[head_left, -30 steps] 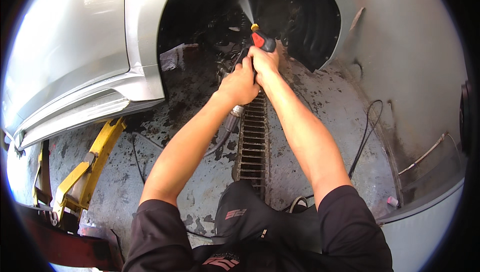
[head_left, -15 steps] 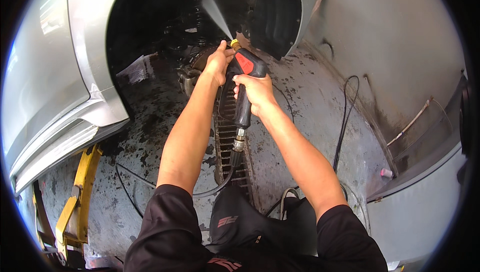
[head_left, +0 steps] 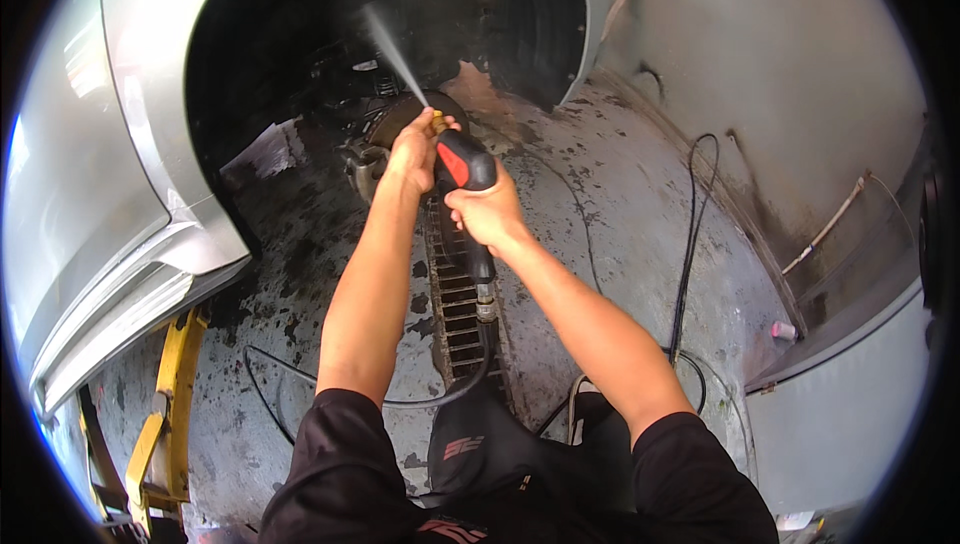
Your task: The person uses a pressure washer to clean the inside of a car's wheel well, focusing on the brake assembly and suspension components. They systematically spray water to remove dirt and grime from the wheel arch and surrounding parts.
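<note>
A black and red pressure washer gun (head_left: 462,166) is held out in front of me, its handle slanting down to a metal hose coupling. My right hand (head_left: 487,210) is closed around the handle; some of its fingers are hidden behind the gun. At the front end, my left hand (head_left: 413,154) grips beside the yellow-tipped nozzle (head_left: 438,120), fingers on both sides of it. A white water jet (head_left: 395,52) shoots up and leftward from the nozzle into the dark wheel arch (head_left: 290,14) of a silver car. A brake disc (head_left: 395,120) shows just beyond my left hand.
A black hose (head_left: 440,399) curves from the gun past my legs. Below the gun runs a floor drain grate (head_left: 460,319). The yellow lift arm (head_left: 175,404) stands at left under the car's sill (head_left: 130,319). Cables (head_left: 690,244) hang by the grey wall (head_left: 770,74) at right.
The gun and both hands have shifted left and lower in view. The jet now strikes farther left in the wheel arch. My left fingers have closed more around the nozzle.
</note>
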Motion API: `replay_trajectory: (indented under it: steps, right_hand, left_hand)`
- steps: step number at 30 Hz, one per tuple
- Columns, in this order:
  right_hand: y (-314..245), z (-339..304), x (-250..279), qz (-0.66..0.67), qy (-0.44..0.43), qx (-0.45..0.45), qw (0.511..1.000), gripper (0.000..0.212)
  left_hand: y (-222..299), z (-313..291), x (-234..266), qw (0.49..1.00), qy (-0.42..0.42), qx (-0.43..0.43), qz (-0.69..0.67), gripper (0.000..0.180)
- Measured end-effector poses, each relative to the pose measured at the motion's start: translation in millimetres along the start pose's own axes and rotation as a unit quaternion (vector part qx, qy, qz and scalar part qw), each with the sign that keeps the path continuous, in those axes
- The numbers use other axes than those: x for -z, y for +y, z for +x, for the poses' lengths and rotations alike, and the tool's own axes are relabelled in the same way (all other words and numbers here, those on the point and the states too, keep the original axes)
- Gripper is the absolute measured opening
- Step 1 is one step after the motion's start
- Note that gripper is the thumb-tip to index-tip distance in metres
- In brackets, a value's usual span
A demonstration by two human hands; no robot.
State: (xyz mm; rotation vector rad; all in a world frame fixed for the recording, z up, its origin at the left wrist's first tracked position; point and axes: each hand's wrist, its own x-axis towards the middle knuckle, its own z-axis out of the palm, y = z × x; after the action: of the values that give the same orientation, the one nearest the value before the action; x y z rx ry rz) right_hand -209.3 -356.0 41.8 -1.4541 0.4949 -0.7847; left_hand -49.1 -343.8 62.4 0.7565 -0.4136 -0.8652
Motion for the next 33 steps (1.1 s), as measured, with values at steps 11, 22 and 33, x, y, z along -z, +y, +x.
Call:
replay_trajectory:
  steps: [11,22,33]
  right_hand:
    - [-6.8,-6.2,3.6,-0.191,0.0,0.054,0.98,0.072]
    - [13.6,14.3,16.2,-0.147,-0.007,0.027,0.989,0.073]
    - [7.1,-4.3,17.6,-0.15,0.007,0.084,0.985,0.062]
  left_hand:
    - [0.7,-0.4,1.9,0.997,0.07,0.033,-0.016,0.027]
    - [-13.5,7.2,2.1,0.999,0.03,0.031,-0.018,0.048]
    - [-19.1,11.5,4.4,0.998,0.027,0.054,-0.016,0.057]
